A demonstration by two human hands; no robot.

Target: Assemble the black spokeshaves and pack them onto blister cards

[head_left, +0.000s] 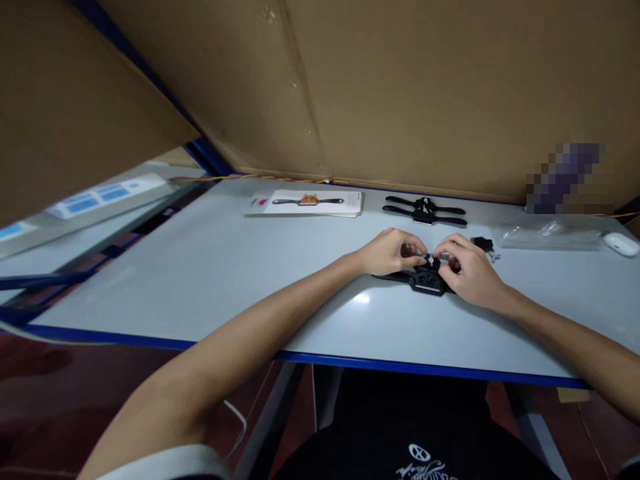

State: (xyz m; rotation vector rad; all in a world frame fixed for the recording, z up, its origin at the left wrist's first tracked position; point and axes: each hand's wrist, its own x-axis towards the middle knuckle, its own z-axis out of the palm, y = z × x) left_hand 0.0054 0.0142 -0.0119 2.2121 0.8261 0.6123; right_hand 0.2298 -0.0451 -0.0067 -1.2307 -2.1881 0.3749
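Observation:
A black spokeshave body (428, 283) lies on the grey tabletop, its long handles running out to the left and right beneath my hands. Just above its middle sits a small black lever cap with a silver screw (431, 261). My left hand (393, 252) pinches the cap's left edge between thumb and fingers. From the right, my right hand (467, 268) pinches its other edge. Whether the cap touches the body cannot be made out. Near my right hand lie a small black part (483, 244) and some silver screws (495, 257).
Two spokeshaves (424, 211) lie farther back, beside printed cards (315, 203) picturing a spokeshave. A clear plastic bag (550, 236) and a white rounded object (621, 244) are at the right. Cardboard walls (400, 93) rise behind. The table's blue front edge (350, 361) runs close to me.

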